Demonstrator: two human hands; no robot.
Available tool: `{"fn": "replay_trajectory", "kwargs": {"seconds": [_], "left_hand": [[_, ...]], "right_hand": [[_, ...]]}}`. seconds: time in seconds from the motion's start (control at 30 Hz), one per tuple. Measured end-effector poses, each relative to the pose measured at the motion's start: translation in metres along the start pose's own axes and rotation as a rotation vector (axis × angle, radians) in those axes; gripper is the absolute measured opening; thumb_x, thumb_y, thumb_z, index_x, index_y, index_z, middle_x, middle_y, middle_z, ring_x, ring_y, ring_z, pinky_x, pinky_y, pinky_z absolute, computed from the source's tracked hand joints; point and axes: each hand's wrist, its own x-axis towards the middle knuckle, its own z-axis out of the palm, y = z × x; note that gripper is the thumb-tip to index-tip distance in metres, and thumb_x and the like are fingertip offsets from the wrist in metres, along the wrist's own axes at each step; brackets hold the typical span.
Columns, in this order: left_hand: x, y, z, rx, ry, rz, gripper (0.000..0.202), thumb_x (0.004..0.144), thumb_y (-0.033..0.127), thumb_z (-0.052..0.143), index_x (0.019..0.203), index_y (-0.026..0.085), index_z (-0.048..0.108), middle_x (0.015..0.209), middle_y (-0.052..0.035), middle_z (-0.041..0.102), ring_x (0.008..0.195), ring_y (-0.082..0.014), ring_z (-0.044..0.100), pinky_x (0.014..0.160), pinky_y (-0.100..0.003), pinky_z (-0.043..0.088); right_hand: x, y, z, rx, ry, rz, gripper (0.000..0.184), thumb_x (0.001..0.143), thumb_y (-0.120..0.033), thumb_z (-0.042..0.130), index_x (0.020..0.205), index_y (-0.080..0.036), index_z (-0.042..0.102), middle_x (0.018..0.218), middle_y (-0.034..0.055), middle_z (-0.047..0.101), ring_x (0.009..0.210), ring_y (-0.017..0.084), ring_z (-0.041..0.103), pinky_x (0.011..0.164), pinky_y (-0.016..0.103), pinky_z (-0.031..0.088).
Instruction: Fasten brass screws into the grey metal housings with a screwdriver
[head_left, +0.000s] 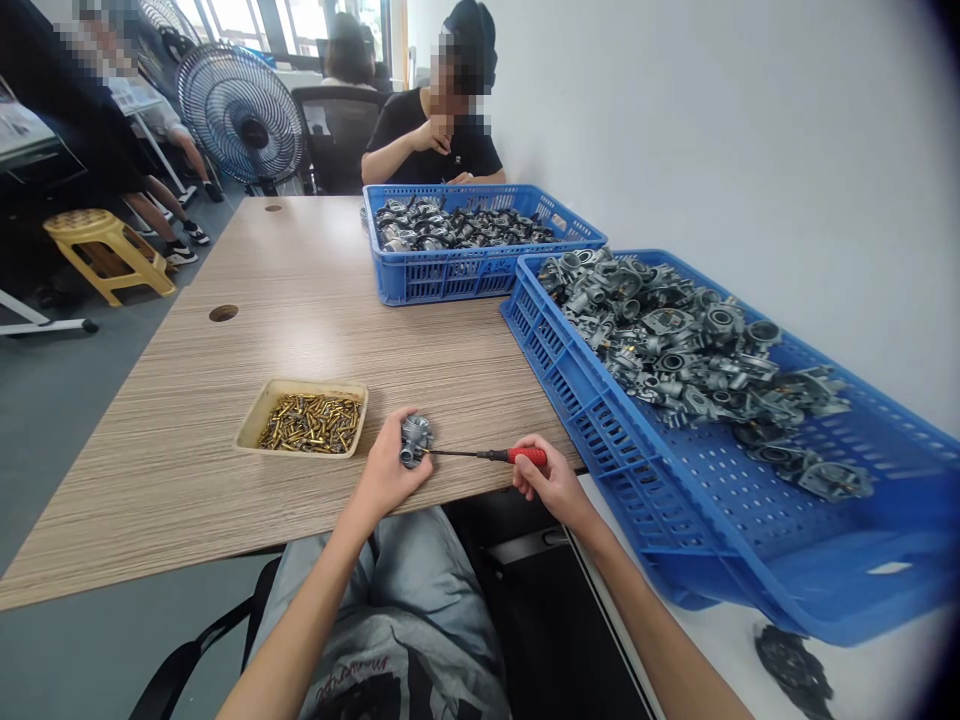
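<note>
My left hand (391, 468) is closed around a grey metal carburetor body (415, 438) at the front edge of the table. In my right hand (551, 478) is a screwdriver (527, 456) with a red handle and a long dark shaft. The shaft lies level and points left, its tip at the side of the carburetor body; whether it sits in a screw is too small to tell. Left of my left hand stands a cream plastic tray (247, 428) holding many small brass parts (311, 423).
To my right a large blue crate (600, 440) holds a heap of carburetor bodies (675, 330). Another blue crate (450, 277) with similar parts stands at the far end, before a seated person (431, 130). A fan (240, 115) and a yellow stool (109, 245) are at the left.
</note>
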Motion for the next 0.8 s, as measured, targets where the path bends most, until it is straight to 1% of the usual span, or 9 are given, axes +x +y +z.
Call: {"fn": "replay_trajectory", "kwargs": {"seconds": [0.47,0.8], "left_hand": [[0.0,-0.0001,0.0006,0.005,0.011,0.008,0.062,0.085,0.022,0.066,0.143,0.021,0.044,0.134,-0.0119,0.061,0.124,-0.0268,0.063,0.113,-0.043,0.048],[0.0,-0.0007,0.0011,-0.009,0.01,0.001,0.062,0.085,0.022,0.067,0.142,0.022,0.044,0.133,-0.0112,0.061,0.123,-0.0272,0.062,0.113,-0.044,0.048]], "right_hand": [[-0.0012,-0.0038,0.001,-0.013,0.012,0.003,0.041,0.097,-0.062,0.066,0.102,-0.023,0.057,0.066,-0.0024,0.066,0.053,0.014,0.058,0.048,0.025,0.047],[-0.0005,-0.0024,0.0008,-0.013,0.013,-0.004,0.038,0.098,-0.06,0.065,0.102,-0.023,0.058,0.066,-0.0022,0.066,0.053,0.014,0.058,0.048,0.026,0.047]]}}
